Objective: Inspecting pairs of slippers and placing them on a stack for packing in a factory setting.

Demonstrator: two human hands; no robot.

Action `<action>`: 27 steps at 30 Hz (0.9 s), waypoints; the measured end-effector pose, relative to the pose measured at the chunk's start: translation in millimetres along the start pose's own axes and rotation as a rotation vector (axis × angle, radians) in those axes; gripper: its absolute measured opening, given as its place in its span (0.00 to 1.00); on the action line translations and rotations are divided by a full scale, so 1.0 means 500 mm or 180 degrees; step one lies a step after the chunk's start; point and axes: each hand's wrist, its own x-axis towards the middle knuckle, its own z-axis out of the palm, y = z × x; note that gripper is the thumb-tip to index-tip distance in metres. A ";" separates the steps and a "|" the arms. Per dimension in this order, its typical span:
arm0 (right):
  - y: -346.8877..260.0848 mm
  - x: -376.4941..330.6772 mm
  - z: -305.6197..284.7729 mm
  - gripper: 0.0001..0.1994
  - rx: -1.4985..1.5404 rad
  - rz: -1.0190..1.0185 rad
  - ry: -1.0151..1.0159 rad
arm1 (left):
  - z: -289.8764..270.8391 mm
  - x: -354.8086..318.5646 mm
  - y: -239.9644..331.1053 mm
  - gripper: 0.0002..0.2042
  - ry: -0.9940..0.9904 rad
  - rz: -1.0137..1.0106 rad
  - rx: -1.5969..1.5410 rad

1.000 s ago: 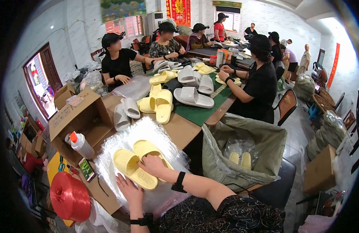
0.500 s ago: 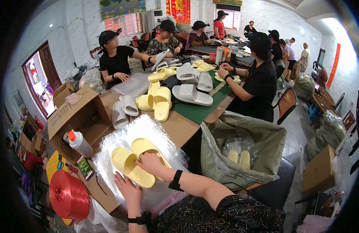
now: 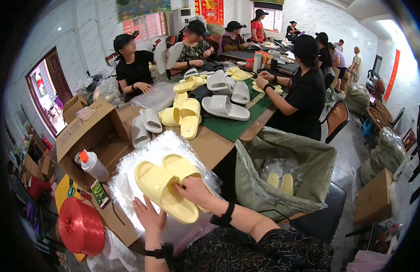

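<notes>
On yellow slippers [image 3: 167,188], right hand [image 3: 195,191].

The pair of yellow slippers [image 3: 167,186] is drawn slightly nearer on the clear plastic bag [image 3: 128,177], the right hand [image 3: 194,192] now laid upon it.

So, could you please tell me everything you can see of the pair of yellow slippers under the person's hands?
The pair of yellow slippers is pale yellow, of smooth, foam-like material, with ribbed soles and broad straps. The two lie stacked together, tilted, on a sheet of clear plastic bags on the brown table. The right hand presses on them from above; the left hand lies flat on the plastic beside them.
</notes>
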 end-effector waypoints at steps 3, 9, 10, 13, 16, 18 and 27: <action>0.003 -0.044 -0.058 0.25 0.0103 0.0086 0.0179 | -0.020 0.030 0.009 0.48 -0.0301 -0.0163 -0.0001; 0.050 -0.108 -0.103 0.27 0.0381 0.0391 0.0341 | -0.049 0.083 0.038 0.45 0.0156 -0.0128 -0.0050; 0.061 -0.109 -0.100 0.27 0.0386 0.0307 0.0491 | -0.054 0.079 0.041 0.42 0.0359 0.0018 -0.0351; 0.090 -0.112 -0.102 0.26 0.0354 0.0513 0.0452 | -0.055 0.030 0.045 0.40 0.0510 0.1040 -0.0939; 0.093 -0.113 -0.106 0.32 0.0267 0.0439 0.0516 | -0.040 -0.021 0.040 0.39 -0.0019 0.1550 -0.0501; 0.080 -0.116 -0.110 0.32 0.0298 0.0408 0.0493 | -0.023 -0.030 0.037 0.39 -0.0147 0.1635 -0.0362; 0.056 -0.126 -0.099 0.28 0.0539 0.0131 0.0456 | 0.000 0.016 0.046 0.35 0.0224 0.1355 -0.0515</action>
